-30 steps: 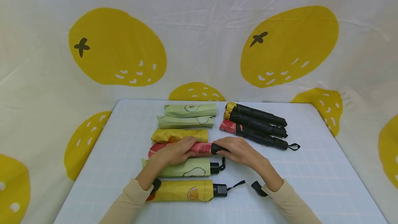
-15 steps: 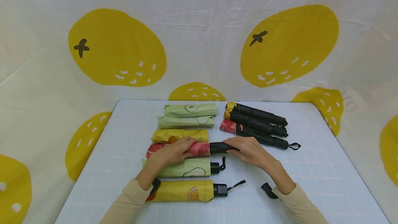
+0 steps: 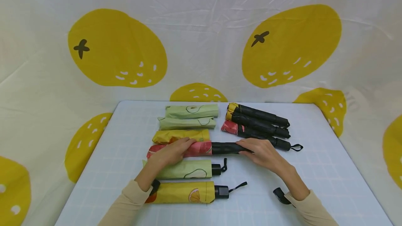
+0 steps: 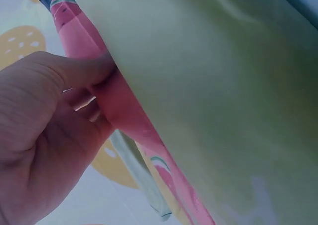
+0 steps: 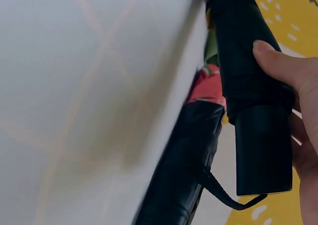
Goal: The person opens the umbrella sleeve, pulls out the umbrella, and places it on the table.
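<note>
My left hand [image 3: 174,152] grips a red watermelon-print umbrella sleeve [image 3: 201,149], thumb on the near side and fingers behind in the left wrist view. From the sleeve's right end sticks a black folded umbrella [image 3: 224,148]. My right hand [image 3: 262,153] holds that umbrella at its handle end. In the right wrist view, the thumb lies along the black fabric [image 5: 243,51] just above the handle [image 5: 263,150], and a strap loop [image 5: 223,195] hangs at the handle's base. The umbrella's far end is hidden inside the sleeve.
Behind the hands lie two pale green sleeves [image 3: 191,111] and a yellow sleeve [image 3: 182,135]. Nearer me are a green-covered umbrella [image 3: 194,169] and a yellow-covered one [image 3: 179,193], both with black handles showing. Three uncovered black umbrellas [image 3: 260,114] lie together at the back right.
My right hand has moved to the right, drawing more of the black umbrella out of the red sleeve. My left hand has stayed nearly in place, holding the sleeve.
</note>
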`<state>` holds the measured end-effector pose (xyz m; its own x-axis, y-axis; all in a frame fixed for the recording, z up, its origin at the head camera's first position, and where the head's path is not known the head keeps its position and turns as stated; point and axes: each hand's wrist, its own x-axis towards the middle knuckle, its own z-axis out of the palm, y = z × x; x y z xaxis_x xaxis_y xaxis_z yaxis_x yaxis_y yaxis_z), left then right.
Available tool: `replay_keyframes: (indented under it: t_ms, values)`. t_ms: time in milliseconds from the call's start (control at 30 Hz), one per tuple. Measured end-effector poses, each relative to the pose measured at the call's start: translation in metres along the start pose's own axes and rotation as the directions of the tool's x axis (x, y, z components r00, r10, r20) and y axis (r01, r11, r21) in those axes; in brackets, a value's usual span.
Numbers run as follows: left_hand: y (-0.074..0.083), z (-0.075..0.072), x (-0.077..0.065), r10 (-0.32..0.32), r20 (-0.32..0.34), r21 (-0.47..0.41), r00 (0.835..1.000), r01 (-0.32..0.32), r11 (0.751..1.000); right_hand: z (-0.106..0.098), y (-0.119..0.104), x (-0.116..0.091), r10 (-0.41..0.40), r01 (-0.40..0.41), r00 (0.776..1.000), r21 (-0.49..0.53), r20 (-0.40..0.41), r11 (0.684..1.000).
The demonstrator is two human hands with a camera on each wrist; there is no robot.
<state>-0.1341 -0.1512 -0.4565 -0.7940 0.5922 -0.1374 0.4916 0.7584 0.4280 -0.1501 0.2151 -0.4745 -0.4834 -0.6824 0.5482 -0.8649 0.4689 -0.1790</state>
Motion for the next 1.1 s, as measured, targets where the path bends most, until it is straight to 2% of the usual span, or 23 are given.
replay_keyframes:
  t_ms: [200,300,467,700,833,1000,1100]
  values:
    - [-0.001,-0.004,-0.003,-0.014,-0.001,0.008,1.0,0.014,1.0,-0.005,0.002,-0.006,0.003,-0.003,1.0,-0.02,-0.002,1.0]
    - [-0.002,-0.006,-0.005,0.003,-0.022,0.012,1.0,-0.003,1.0,-0.009,0.003,-0.01,0.017,-0.017,1.0,-0.047,-0.002,0.999]
    - [-0.002,-0.008,-0.007,-0.011,-0.042,0.028,0.999,0.012,1.0,-0.017,0.005,-0.019,0.028,-0.03,0.999,-0.093,-0.022,0.995]
    - [-0.006,-0.009,-0.011,0.072,-0.1,0.115,0.992,-0.061,0.991,-0.024,0.011,-0.032,0.042,-0.05,0.997,-0.127,-0.064,0.991]
    - [-0.006,-0.007,-0.012,0.132,-0.139,0.138,0.981,-0.113,0.984,-0.027,0.014,-0.041,0.066,-0.076,0.995,-0.13,-0.079,0.989]
    - [-0.006,-0.004,-0.015,0.203,-0.211,0.15,0.956,-0.174,0.973,-0.028,0.017,-0.053,0.118,-0.131,0.988,-0.139,-0.097,0.982]
    - [-0.006,-0.003,-0.017,0.225,-0.255,0.153,0.94,-0.19,0.97,-0.028,0.02,-0.061,0.136,-0.15,0.984,-0.131,-0.115,0.98]
